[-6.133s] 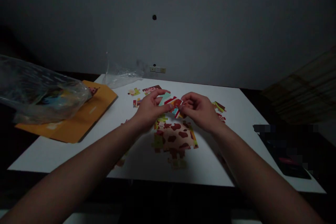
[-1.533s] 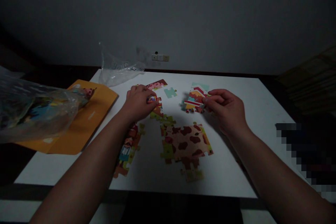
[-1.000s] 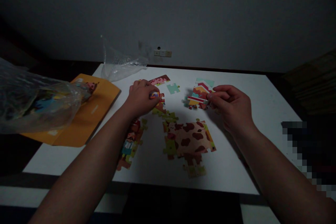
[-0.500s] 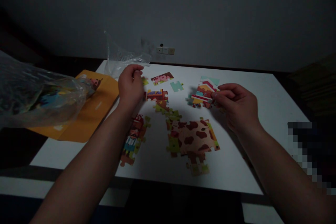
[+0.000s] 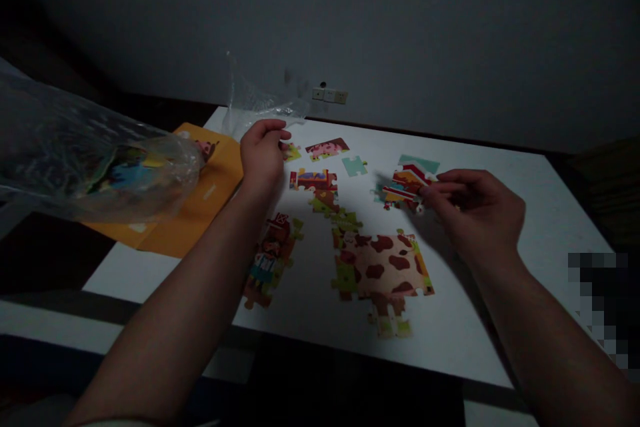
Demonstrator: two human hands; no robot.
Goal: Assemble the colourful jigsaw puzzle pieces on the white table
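Note:
My right hand (image 5: 480, 213) pinches a jigsaw puzzle piece (image 5: 407, 180) with a red and yellow barn picture, at the far right of the loose pieces. The held piece is tilted and partly covers a pale green piece (image 5: 420, 162) behind it. My left hand (image 5: 265, 155) hovers over the table's far left part, fingers loosely bent and apart, beside a green piece (image 5: 291, 151). Between the hands lie a pig piece (image 5: 327, 149), a plain mint piece (image 5: 355, 165) and a joined red strip (image 5: 314, 180). Nearer me sit a joined cow section (image 5: 383, 267) and a farmer section (image 5: 270, 263), partly behind my left forearm.
A yellow-orange folder (image 5: 175, 233) lies at the table's left edge. Above it is a clear plastic bag (image 5: 125, 167) with colourful contents. Another crumpled clear bag (image 5: 260, 107) stands at the back, near the wall sockets (image 5: 330, 95). The white table (image 5: 540, 213) extends right.
The barn piece has tipped in my right hand, so its face looks flatter. The view has shifted left, moving everything a little rightward. My left hand stays about where it was.

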